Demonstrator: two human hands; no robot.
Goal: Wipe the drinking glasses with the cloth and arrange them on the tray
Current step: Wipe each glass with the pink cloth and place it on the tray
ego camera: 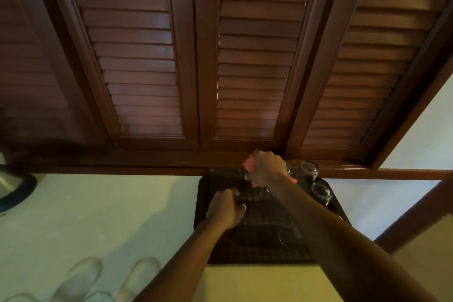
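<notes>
Pale counter [103, 206]: dark tray [203, 203], glasses [81, 277], kettle [12, 186].

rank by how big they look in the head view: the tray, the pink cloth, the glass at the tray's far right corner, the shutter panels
1. shutter panels
2. tray
3. and 4. pink cloth and far right corner glass look alike; the right hand hides most of the cloth, so no ranking.
</notes>
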